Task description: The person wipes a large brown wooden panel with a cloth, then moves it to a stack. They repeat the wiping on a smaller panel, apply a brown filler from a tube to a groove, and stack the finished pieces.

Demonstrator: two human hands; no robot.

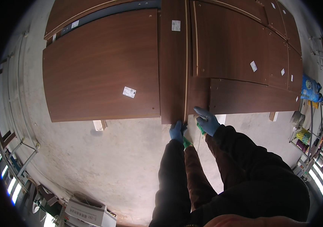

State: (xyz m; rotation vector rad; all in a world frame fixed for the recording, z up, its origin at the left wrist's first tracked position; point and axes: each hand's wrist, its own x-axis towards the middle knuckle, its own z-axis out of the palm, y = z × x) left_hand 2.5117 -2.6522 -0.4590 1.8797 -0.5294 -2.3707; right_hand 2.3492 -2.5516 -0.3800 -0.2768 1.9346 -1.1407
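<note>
Two gloved hands reach to the near end of a long, narrow dark-brown board (pixel 173 75) that lies among wider brown panels. My left hand (pixel 176 131), in a blue glove, has its fingers wrapped over the board's near end, close to its pale edge strip. To the right, my right hand (pixel 208 120) wears a blue-grey glove. Its fingers point left, partly stretched and apart, beside the near edge of a recessed brown panel (pixel 198 96). Whether its fingertips touch that panel, I cannot tell. Below and between my dark sleeves show brown trouser legs (pixel 198 178) and green footwear (pixel 187 143).
A large brown panel (pixel 101 68) with a white label lies on the left; several overlapping panels (pixel 231 45) lie on the right. Wooden blocks (pixel 100 125) stick out beneath. Metal racks (pixel 24 151) flank the concrete floor (pixel 112 159). A cardboard box (pixel 86 213) stands lower left, a blue bag (pixel 311 89) far right.
</note>
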